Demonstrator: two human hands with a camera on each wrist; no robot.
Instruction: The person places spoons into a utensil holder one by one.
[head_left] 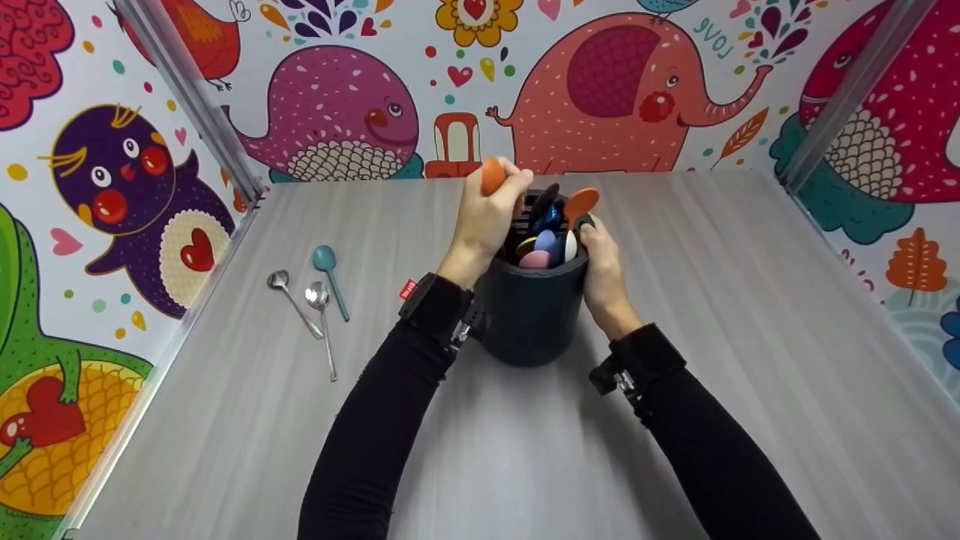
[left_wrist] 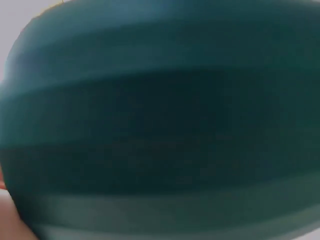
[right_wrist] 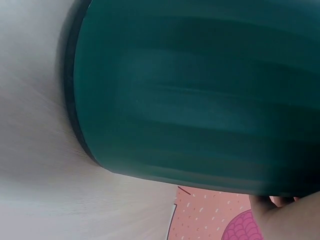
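Observation:
A dark green utensil holder [head_left: 529, 315] stands upright on the table, with several utensils poking out of its top. Above its left rim, my left hand [head_left: 480, 214] grips an orange-ended utensil [head_left: 493, 176]; the fist hides its lower part. My right hand [head_left: 606, 274] holds the holder's right side near the rim. Beside that thumb rises an orange spoon [head_left: 582, 201]. Pink [head_left: 535, 259], blue and white rounded ends show inside the opening. The holder's wall [left_wrist: 160, 125] fills the left wrist view. In the right wrist view, fingers [right_wrist: 280, 212] of the right hand show at the holder's edge.
On the table's left side lie a teal spoon [head_left: 325, 259], a metal slotted spoon [head_left: 318, 296] and a small metal ladle [head_left: 280, 280]. Cartoon-printed panels [head_left: 465, 90] with metal posts [head_left: 191, 97] border the grey table [head_left: 712, 300] at the back and sides.

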